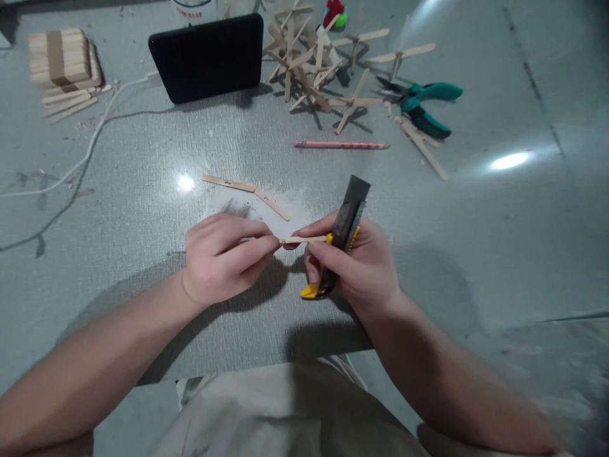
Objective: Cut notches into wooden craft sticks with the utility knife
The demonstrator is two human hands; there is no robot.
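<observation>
My left hand [231, 254] is closed, its fingertips pinching the left end of a wooden craft stick [304, 240]. My right hand [366, 260] supports the same stick between thumb and fingers. Gripped in that hand too is a yellow-and-black cutter [343, 231], its broad dark end pointing up and away from me; whether it is a knife or a small saw I cannot tell. Just beyond my hands lie two more craft sticks, one to the left [228, 183] and one slanting [272, 204], their ends meeting. Pale dust surrounds them on the grey table [157, 146].
A black tablet [207, 60] stands at the back, with a white cable [95, 136] running left. Banded craft sticks [59, 58] sit far left. Crossed stick pieces [304, 63] pile up behind a pink pencil [341, 145]. Green-handled pliers [423, 105] lie right, beside loose sticks [423, 146].
</observation>
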